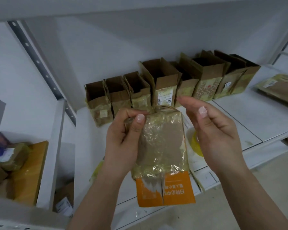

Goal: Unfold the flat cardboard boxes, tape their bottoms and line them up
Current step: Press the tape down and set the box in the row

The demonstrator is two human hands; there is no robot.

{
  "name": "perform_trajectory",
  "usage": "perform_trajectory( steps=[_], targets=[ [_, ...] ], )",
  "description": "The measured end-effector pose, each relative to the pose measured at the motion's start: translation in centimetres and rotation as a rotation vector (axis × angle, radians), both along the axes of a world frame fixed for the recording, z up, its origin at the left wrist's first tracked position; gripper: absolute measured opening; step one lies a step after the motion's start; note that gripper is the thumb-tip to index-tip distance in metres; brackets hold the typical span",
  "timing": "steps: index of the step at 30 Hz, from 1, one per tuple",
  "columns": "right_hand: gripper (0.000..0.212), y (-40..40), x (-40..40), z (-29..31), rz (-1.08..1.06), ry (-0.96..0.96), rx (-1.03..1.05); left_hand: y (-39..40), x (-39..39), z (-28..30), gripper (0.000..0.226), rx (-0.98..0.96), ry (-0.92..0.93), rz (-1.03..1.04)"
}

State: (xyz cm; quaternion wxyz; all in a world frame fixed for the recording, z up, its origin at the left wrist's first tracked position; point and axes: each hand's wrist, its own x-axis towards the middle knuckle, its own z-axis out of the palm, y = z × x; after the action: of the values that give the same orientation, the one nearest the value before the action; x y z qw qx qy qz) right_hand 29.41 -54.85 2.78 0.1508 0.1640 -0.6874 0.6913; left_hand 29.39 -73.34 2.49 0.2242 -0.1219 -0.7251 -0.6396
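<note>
A storeroom or packing area. White metal shelving (239,113) with a perforated steel upright (35,58) fills the frame. Opened, tape-covered cardboard boxes (165,83) stand in a row at centre; taped parcels (15,156) crowd the lower-left shelf bay.

Flat brown cardboard box (161,145), matt but wrapped in glossy, wrinkled clear tape; shelf (239,117) of smooth white painted metal.
</note>
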Motion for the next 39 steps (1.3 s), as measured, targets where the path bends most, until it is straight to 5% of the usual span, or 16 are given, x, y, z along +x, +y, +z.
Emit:
perform_trajectory(
  steps=[4,8,14,17,22,29,39],
  targets=[
    [0.042,-1.2,0.1,-0.5,0.065,0.045,0.173,0.3,0.4,0.0,0.014,0.133,-0.073,-0.059],
    [0.029,-1.5,0.1,-0.8,0.078,0.101,0.278,0.6,0.9,-0.2,0.013,0.036,-0.028,-0.001],
    [0.018,-1.3,0.0,-1.1,0.019,0.158,0.197,0.7,1.1,0.2,0.010,-0.124,0.088,0.018],
    [0.033,-0.7,0.1,-0.6,0.095,0.106,0.156,0.2,1.0,0.2,0.008,-0.127,0.092,-0.016],
    [0.020,-1.5,0.5,-0.5,-0.077,0.287,0.178,0.7,1.2,0.3,0.011,-0.189,0.148,-0.028],
    [0.017,-1.3,0.7,-0.6,-0.047,0.183,0.134,0.8,1.4,-0.2,0.011,-0.205,0.113,-0.039],
    [0.008,-2.3,0.7,-1.9,-0.292,0.394,0.138,1.1,1.3,-0.3,0.022,-0.243,0.063,-0.022]
  ],
)
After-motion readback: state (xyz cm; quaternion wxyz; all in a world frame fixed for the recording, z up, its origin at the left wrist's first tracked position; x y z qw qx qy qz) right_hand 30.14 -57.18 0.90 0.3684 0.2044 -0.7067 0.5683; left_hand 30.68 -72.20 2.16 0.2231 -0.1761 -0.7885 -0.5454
